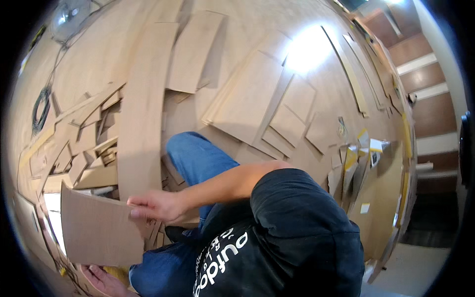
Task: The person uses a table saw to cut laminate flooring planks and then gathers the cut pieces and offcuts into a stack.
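Observation:
A thin, slightly curved wooden panel piece (pixel 101 227) is held upright at the lower left. My right hand (pixel 156 205) grips its upper right edge, the arm reaching across my body. My left hand (pixel 101 279) holds its bottom edge, palm turned up, fingers curled against it. A long plywood strip (pixel 141 109) lies on the floor just beyond my right hand. My bent legs in jeans (pixel 193 153) and dark shirt fill the lower middle.
Jumbled offcuts (pixel 86 128) lie left, with a coiled cable (pixel 40 111) beside them. Stacked thin panels (pixel 247 94) lie ahead, narrow strips (pixel 341 69) farther right. Cardboard sheets with yellow bits (pixel 376 188) stand right, near a panelled wall (pixel 430 119).

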`<act>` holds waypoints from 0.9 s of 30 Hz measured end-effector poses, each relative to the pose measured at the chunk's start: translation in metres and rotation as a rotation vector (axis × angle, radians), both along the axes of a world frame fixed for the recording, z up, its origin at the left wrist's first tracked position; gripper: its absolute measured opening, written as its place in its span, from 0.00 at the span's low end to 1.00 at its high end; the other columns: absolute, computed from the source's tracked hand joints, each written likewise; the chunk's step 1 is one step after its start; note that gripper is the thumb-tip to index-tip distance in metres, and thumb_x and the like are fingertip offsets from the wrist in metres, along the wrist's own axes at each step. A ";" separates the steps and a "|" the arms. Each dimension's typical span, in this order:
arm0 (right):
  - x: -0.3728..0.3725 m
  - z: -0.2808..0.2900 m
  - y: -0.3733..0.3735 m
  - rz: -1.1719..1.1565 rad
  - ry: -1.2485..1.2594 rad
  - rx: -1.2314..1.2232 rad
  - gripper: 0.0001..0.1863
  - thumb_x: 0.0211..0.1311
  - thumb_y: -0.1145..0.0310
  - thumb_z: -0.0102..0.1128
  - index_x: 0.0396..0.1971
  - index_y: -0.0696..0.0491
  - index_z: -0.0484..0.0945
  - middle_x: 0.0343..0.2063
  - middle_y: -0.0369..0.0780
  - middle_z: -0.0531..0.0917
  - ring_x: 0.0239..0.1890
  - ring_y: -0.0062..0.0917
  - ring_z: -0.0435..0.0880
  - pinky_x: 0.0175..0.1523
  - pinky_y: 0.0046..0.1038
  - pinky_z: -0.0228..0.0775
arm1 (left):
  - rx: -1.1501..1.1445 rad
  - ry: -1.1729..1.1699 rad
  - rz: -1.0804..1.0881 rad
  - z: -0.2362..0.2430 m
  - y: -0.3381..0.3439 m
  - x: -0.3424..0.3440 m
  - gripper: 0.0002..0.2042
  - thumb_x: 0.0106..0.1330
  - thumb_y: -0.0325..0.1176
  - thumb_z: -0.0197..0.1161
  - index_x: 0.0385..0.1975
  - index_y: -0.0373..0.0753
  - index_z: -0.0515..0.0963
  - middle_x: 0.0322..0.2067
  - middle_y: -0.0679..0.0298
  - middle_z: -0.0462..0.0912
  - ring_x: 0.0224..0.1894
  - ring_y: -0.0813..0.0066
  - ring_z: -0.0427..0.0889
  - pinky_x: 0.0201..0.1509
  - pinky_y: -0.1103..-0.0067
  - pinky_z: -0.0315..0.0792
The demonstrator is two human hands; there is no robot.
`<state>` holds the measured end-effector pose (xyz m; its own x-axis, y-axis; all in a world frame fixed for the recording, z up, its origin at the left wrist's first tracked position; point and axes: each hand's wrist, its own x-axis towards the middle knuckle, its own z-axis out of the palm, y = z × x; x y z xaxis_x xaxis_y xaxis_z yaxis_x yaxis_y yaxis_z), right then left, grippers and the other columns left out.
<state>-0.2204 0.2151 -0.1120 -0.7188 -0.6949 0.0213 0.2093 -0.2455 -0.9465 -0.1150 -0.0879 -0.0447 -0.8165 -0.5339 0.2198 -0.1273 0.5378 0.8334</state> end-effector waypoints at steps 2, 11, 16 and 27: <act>-0.006 -0.013 0.060 -0.297 0.202 0.179 0.21 0.71 0.55 0.47 0.47 0.59 0.70 0.36 0.41 0.77 0.37 0.23 0.78 0.41 0.26 0.74 | -0.040 -0.085 -0.303 0.002 0.008 -0.010 0.19 0.74 0.36 0.47 0.59 0.31 0.65 0.48 0.57 0.75 0.46 0.71 0.74 0.50 0.75 0.68; 0.072 -0.117 0.411 -1.846 -0.472 0.463 0.13 0.73 0.60 0.43 0.43 0.53 0.71 0.26 0.34 0.75 0.17 0.17 0.67 0.20 0.22 0.61 | -0.457 -0.002 0.054 -0.003 0.022 0.010 0.15 0.65 0.41 0.59 0.41 0.34 0.77 0.32 0.57 0.78 0.32 0.62 0.75 0.38 0.70 0.70; 0.152 -0.197 0.516 -2.070 -0.923 0.404 0.17 0.71 0.55 0.40 0.47 0.52 0.69 0.35 0.39 0.78 0.27 0.22 0.78 0.29 0.24 0.69 | 0.152 -0.083 0.030 -0.006 0.028 0.004 0.15 0.74 0.35 0.49 0.52 0.31 0.68 0.31 0.65 0.70 0.32 0.79 0.64 0.37 0.82 0.63; 0.052 -0.252 0.519 -1.520 -0.146 1.495 0.15 0.64 0.65 0.53 0.47 0.56 0.75 0.37 0.40 0.79 0.32 0.26 0.75 0.36 0.32 0.70 | 0.321 0.166 0.317 -0.043 0.018 0.087 0.09 0.70 0.28 0.52 0.46 0.33 0.72 0.26 0.67 0.71 0.25 0.83 0.66 0.28 0.86 0.61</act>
<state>-0.1683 0.7339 -0.3640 -0.5387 0.8410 0.0505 0.6940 0.4769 -0.5393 -0.0283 -0.0695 -0.0876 -0.5707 -0.8128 0.1166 -0.0944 0.2060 0.9740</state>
